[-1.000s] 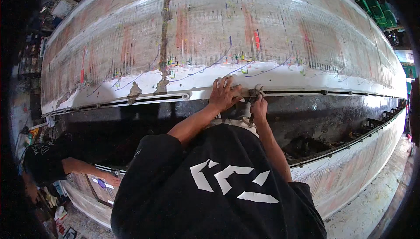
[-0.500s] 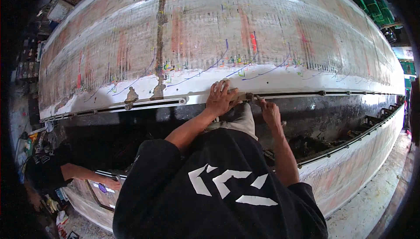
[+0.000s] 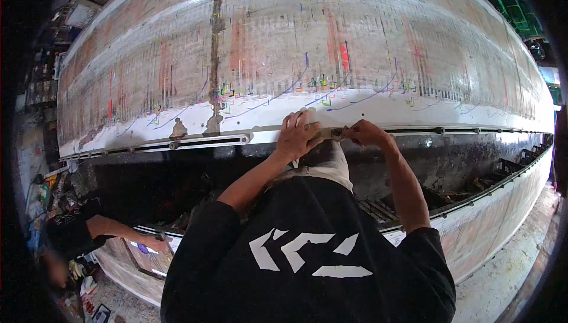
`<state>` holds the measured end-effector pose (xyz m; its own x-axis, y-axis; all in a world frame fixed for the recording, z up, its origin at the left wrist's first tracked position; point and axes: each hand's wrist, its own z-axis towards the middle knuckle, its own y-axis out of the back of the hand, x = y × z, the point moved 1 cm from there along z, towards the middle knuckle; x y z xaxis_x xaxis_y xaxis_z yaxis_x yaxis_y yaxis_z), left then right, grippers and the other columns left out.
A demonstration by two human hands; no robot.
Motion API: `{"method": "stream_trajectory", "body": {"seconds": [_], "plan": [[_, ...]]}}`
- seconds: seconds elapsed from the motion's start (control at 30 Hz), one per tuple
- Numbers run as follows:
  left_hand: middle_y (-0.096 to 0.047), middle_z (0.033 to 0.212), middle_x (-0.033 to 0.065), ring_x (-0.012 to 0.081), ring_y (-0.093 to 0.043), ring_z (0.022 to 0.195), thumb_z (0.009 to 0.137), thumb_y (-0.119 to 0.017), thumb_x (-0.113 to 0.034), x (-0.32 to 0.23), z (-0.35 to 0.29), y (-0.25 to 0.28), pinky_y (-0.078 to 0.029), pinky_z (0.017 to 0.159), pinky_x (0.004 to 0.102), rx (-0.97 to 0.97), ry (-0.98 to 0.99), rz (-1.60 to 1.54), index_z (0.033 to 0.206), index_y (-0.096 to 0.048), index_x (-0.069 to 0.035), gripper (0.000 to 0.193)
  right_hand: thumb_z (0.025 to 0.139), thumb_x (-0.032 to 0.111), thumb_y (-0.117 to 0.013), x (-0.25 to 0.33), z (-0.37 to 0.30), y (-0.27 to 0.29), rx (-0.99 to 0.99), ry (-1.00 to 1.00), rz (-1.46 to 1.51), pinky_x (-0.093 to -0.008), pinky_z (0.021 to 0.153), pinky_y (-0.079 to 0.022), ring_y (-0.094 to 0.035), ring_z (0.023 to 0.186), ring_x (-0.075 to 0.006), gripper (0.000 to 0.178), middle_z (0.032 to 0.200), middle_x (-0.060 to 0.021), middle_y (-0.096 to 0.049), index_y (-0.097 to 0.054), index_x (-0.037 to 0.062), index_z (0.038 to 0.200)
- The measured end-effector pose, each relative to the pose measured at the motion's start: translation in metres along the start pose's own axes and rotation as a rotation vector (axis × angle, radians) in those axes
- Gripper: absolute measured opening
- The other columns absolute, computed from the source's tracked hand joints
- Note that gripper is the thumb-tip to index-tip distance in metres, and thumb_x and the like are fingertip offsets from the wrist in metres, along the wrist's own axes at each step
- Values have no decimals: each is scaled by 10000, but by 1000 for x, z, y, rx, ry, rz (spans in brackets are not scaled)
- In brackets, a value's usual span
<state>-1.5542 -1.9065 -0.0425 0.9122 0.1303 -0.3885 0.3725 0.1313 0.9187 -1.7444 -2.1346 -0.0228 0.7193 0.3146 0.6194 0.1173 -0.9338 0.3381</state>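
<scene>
My left hand (image 3: 294, 136) lies over the near edge of a long, ink-stained white table (image 3: 266, 105). Its fingers stretch flat onto the top, and the thumb reaches toward a small pale metal block (image 3: 326, 135) on the edge rail. A dark fitting (image 3: 338, 134) sits on the rail just right of that block. Against this fitting, my right hand (image 3: 368, 133) is closed, wrist bent and fingertips pinched together; what they grip is hidden. The metal rail (image 3: 408, 130) runs along the edge with small knobs spaced on it.
Behind me stands a second long table (image 3: 497, 210), across a dark gap holding metal frames. At the lower left, another person's hand (image 3: 155, 244) rests near a framed panel (image 3: 139, 255). Green crates (image 3: 520, 12) stand at the far right.
My right hand has risen and turned at the wrist, its fingers now closer to the rail. My left hand stays at the edge. The other person's arm has shifted slightly.
</scene>
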Motion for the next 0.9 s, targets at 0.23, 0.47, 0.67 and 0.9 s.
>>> {"method": "stream_trajectory", "body": {"seconds": [0.23,0.47,0.67,0.9], "plan": [[-451,1428,177,400,-418,1362,928,-675,-549,-1,-1,3,-363,1096,601,-6,-2,-12,1334,-614,-254,506,956,298,-726,35,-15,9,51,-100,220,-264,506,-450,-563,539,-78,305,681,-47,-704,-782,12,864],[-462,1434,191,390,-412,1376,958,-603,-590,0,2,0,-350,1110,597,-6,-6,-2,1354,-618,-217,544,994,270,-673,-8,-15,-126,-730,10,642,-298,466,-403,-516,536,-103,300,661,-17,-595,-664,6,850],[-454,1449,209,403,-406,1386,985,-550,-610,3,4,-1,-329,1128,581,46,14,17,1384,-608,-213,566,1087,394,-542,14,-19,-158,-566,-186,1210,-306,500,-341,-416,559,-89,386,680,11,-496,-609,44,939],[-481,1427,203,399,-433,1350,998,-568,-566,0,10,-3,-331,1128,564,27,-86,-6,1399,-586,-138,587,1101,438,-493,45,2,-184,-779,-300,1412,-311,464,-258,-344,509,-93,446,645,38,-420,-488,116,792]]}}
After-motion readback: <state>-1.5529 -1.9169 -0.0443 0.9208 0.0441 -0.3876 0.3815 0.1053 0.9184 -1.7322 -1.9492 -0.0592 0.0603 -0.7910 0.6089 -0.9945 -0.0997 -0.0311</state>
